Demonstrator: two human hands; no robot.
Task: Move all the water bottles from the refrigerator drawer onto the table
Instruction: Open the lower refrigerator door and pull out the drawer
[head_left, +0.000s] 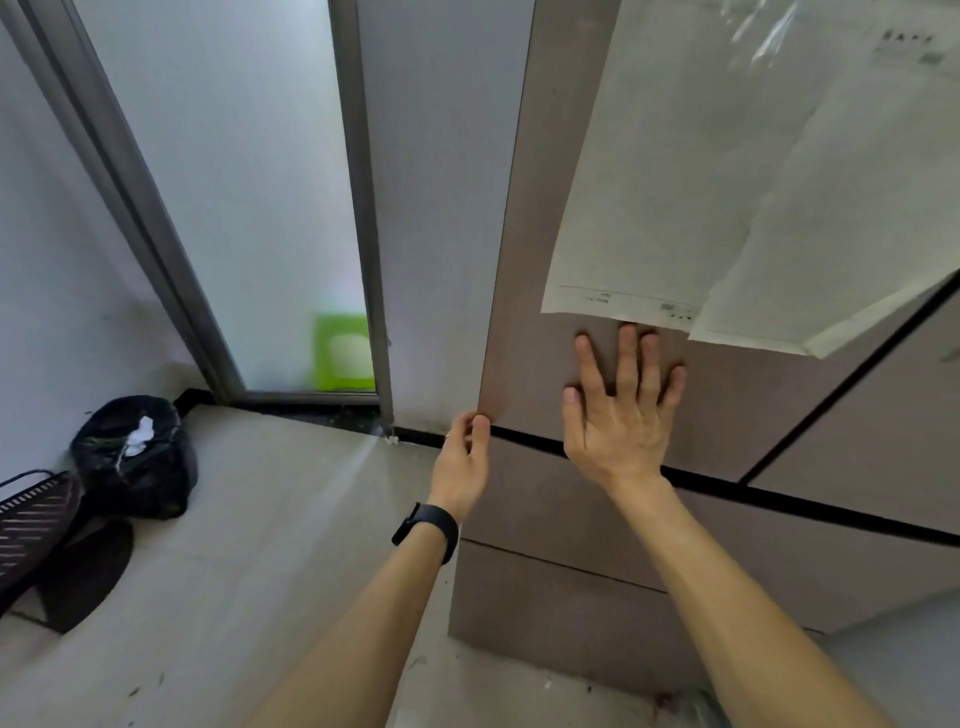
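A tall brown-grey refrigerator fills the right half of the view, all its doors and drawers closed. My left hand curls its fingertips around the lower left corner of the upper door, just above the black gap. My right hand lies flat with fingers spread against the same door panel. Below the gap sit two drawer fronts, the upper drawer and the lower drawer. No water bottles and no table are in view.
White paper sheets hang taped on the refrigerator door. A frosted glass door with a metal frame stands to the left. On the floor at left lie a black rubbish bag and a dark perforated rack.
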